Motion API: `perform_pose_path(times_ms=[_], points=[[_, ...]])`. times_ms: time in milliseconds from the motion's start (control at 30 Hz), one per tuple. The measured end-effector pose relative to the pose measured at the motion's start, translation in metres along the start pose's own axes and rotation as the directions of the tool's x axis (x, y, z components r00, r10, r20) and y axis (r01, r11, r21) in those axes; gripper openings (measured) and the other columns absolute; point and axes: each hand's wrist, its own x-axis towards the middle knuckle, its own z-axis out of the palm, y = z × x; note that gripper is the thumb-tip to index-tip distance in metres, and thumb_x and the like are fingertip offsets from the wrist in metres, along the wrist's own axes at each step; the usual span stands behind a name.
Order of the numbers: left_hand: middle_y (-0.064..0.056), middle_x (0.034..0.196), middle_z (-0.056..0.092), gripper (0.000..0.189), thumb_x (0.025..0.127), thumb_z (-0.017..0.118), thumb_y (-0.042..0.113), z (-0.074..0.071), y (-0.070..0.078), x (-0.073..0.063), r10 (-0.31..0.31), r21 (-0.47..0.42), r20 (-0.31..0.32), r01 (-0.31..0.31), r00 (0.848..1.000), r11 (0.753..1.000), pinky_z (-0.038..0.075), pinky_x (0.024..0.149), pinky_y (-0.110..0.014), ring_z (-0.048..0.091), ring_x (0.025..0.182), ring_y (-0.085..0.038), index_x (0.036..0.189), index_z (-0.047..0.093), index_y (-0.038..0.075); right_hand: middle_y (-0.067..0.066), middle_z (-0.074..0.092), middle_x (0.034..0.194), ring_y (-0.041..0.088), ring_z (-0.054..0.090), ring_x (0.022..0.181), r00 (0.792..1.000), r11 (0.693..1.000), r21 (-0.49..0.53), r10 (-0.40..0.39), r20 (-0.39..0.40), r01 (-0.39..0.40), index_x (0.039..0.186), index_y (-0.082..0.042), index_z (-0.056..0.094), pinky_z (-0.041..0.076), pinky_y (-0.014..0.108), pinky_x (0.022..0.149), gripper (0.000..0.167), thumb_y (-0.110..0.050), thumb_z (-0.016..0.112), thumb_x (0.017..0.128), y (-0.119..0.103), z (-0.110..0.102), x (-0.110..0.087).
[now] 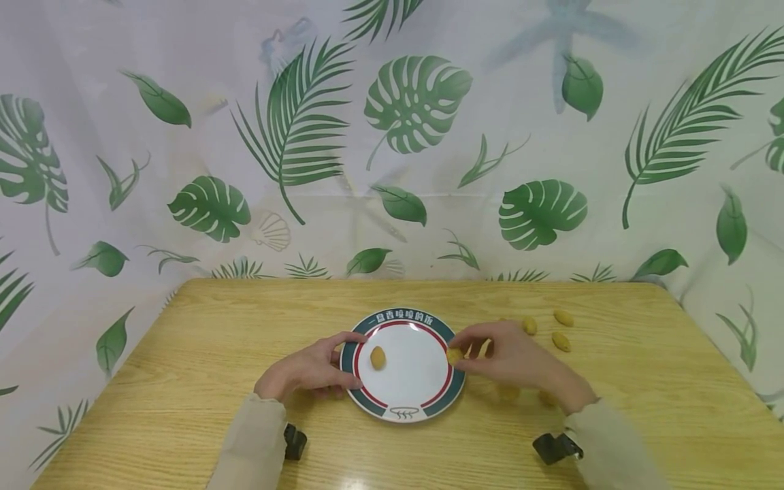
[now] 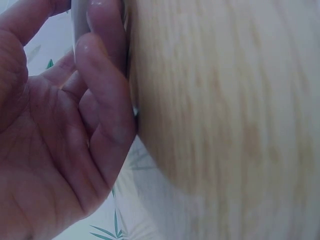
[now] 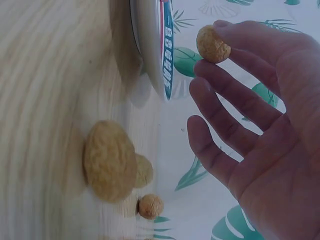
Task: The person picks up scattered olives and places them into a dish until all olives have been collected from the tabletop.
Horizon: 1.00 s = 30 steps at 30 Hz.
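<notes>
A white plate (image 1: 404, 367) with a dark green rim and a red ring rests on the table. My left hand (image 1: 312, 367) grips its left edge; in the left wrist view the fingers (image 2: 102, 75) curl against the plate's underside, near the tabletop. One wrinkled, yellow-brown walnut-like ball (image 1: 378, 358) lies on the left part of the plate. Over the plate's right rim, my right hand (image 1: 511, 355) pinches another walnut-like ball (image 3: 213, 44) between thumb and fingertips, with the other fingers spread.
Several more such balls (image 1: 561, 341) lie on the wooden table (image 1: 643, 381) to the right of the plate, some partly hidden by my right hand. A leaf-patterned cloth (image 1: 422, 224) hangs behind the table's back edge.
</notes>
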Motion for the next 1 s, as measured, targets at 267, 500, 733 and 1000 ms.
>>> perform_pose_path(times_ms=[267,500,733,1000], points=[[-0.006,0.099,0.067,0.070,0.086,0.082,0.019,0.000,0.000,-0.001,0.005,-0.003,0.003,-0.005,1.000,1.000,0.047,0.061,-0.027,0.061,0.074,-0.020,0.146,0.048,0.032,-0.013,0.071,0.089,0.003,0.062,0.081,0.999,0.998,0.033,-0.052,0.003,0.052,0.109,-0.020,0.076,0.054,0.025,0.072,0.022,-0.022,0.081,0.088,-0.006,0.007,0.009],[-0.006,0.099,0.068,0.070,0.086,0.082,0.018,0.000,0.000,-0.002,0.007,-0.006,0.001,-0.007,1.000,1.000,0.047,0.060,-0.027,0.061,0.073,-0.019,0.146,0.048,0.031,-0.013,0.070,0.091,0.009,0.063,0.084,0.998,0.998,0.029,-0.053,0.033,0.052,0.112,-0.020,0.075,0.054,0.025,0.074,0.024,-0.025,0.080,0.089,-0.010,0.013,0.014],[-0.006,0.099,0.067,0.071,0.086,0.082,0.017,0.000,0.000,-0.002,0.015,-0.011,0.004,-0.015,1.000,1.000,0.047,0.060,-0.027,0.060,0.072,-0.019,0.147,0.048,0.030,-0.011,0.071,0.092,0.006,0.061,0.080,0.996,0.997,0.024,-0.075,0.043,0.074,0.111,-0.020,0.075,0.053,0.023,0.071,0.023,-0.026,0.080,0.089,-0.015,0.018,0.019],[-0.005,0.097,0.067,0.069,0.086,0.082,0.019,0.001,0.001,-0.002,0.005,0.000,-0.003,-0.005,1.000,1.000,0.047,0.060,-0.027,0.061,0.073,-0.019,0.146,0.049,0.031,-0.011,0.074,0.096,0.004,0.062,0.080,0.995,0.995,0.060,-0.077,0.068,0.073,0.111,-0.020,0.076,0.054,0.023,0.070,0.022,-0.027,0.080,0.090,-0.019,0.023,0.024]])
